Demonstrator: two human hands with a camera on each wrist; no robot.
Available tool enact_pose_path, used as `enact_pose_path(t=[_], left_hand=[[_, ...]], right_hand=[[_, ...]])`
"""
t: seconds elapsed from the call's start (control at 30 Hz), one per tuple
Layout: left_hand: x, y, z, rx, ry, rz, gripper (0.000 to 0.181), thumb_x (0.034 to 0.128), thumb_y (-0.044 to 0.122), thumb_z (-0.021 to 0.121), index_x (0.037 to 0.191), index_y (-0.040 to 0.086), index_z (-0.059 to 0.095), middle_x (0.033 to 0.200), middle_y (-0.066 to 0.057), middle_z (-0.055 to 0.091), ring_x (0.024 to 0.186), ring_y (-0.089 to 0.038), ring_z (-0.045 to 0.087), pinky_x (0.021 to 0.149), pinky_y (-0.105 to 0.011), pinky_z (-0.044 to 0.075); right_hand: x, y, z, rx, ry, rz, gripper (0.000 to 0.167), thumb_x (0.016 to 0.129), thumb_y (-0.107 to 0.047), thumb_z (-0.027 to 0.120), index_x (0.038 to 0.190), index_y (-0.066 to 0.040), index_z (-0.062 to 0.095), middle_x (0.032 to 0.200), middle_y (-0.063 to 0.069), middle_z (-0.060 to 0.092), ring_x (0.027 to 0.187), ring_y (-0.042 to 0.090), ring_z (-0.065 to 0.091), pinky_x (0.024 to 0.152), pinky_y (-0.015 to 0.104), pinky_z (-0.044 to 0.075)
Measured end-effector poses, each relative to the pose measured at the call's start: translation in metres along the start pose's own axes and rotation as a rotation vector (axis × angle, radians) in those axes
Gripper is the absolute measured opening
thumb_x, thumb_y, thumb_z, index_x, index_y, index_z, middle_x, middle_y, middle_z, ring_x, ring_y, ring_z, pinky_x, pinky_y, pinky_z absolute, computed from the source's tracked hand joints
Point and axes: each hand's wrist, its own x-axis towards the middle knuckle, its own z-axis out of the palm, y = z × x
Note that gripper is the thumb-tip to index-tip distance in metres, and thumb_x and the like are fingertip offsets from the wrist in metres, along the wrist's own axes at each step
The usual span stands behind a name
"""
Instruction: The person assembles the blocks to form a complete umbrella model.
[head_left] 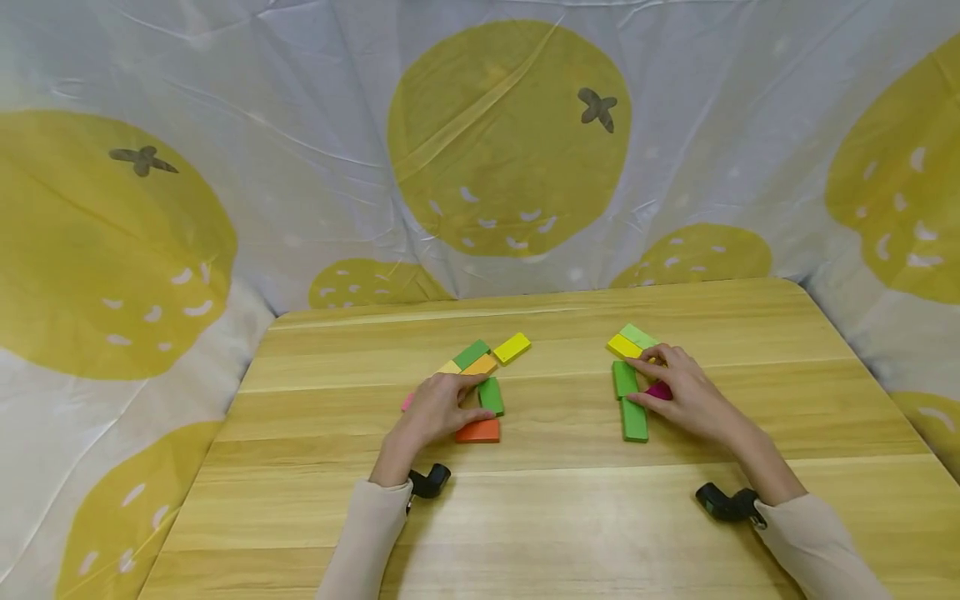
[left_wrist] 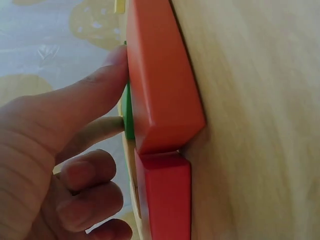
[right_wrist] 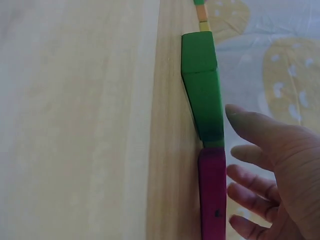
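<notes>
At a pale wooden table (head_left: 555,517), you work both hands over two groups of coloured blocks set well apart, before a white cloth (head_left: 322,108) printed with yellow fruit; your left hand (head_left: 435,408) sets thumb and forefinger narrowly apart at the ends of a short green block (head_left: 492,397), though whether they pinch it you cannot tell from these views, while its other fingers curl inward above a red block (left_wrist: 167,195) that meets the end of an orange-red block (head_left: 478,432); beyond your knuckles, a dark green block (head_left: 472,354) lies against a light orange block (head_left: 481,364), with a lemon block (head_left: 513,348) just beside them; your right hand (head_left: 690,392) holds nothing, its thumb and forefinger moderately spread beside an upper green block (head_left: 623,380), which stands end to end with a lower green block (head_left: 634,421), as a magenta block (head_left: 660,390) lies partly hidden under your palm
</notes>
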Motion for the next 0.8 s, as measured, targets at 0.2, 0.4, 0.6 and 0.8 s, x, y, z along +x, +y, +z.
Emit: enact_pose_path(t=[0.2,0.4,0.6,0.8], left_hand=[[0.0005,-0.0018,0.0012,0.024,0.005,0.0,0.057,0.0834,0.041,0.087,0.134,0.018,0.071,0.061,0.009,0.028,0.057,-0.006,0.025,0.056,-0.022,0.018],[0.0012,-0.0019,0.0018,0.026,0.007,-0.001,0.056,0.0813,0.041,0.088,0.131,0.019,0.072,0.061,0.01,0.03,0.057,-0.006,0.027,0.055,-0.022,0.019],[0.0021,-0.0028,0.0027,0.009,0.007,-0.009,0.061,0.0818,0.039,0.088,0.135,0.015,0.07,0.061,0.011,0.031,0.057,-0.005,0.027,0.055,-0.022,0.02],[0.004,-0.0035,0.0043,-0.031,0.004,-0.013,0.06,0.0816,0.036,0.089,0.134,0.014,0.07,0.061,0.011,0.032,0.058,-0.004,0.029,0.055,-0.022,0.021]], right_hand=[[0.0005,0.0042,0.0022,0.011,-0.035,0.054,0.054,0.09,-0.03,0.082,0.136,-0.006,0.069,0.1,0.006,0.051,0.088,0.016,0.04,0.067,0.024,0.033],[0.0045,0.0071,0.0019,0.061,-0.077,0.094,0.056,0.091,-0.034,0.08,0.139,-0.008,0.066,0.089,0.001,0.048,0.078,0.013,0.04,0.063,0.023,0.032],[0.0073,0.008,0.0015,0.063,-0.099,0.12,0.058,0.093,-0.038,0.078,0.141,-0.01,0.065,0.086,0.0,0.046,0.074,0.012,0.04,0.061,0.024,0.031],[0.0069,0.0082,0.0012,0.055,-0.092,0.124,0.057,0.092,-0.037,0.079,0.141,-0.01,0.065,0.084,0.0,0.046,0.069,0.01,0.037,0.058,0.023,0.029]])
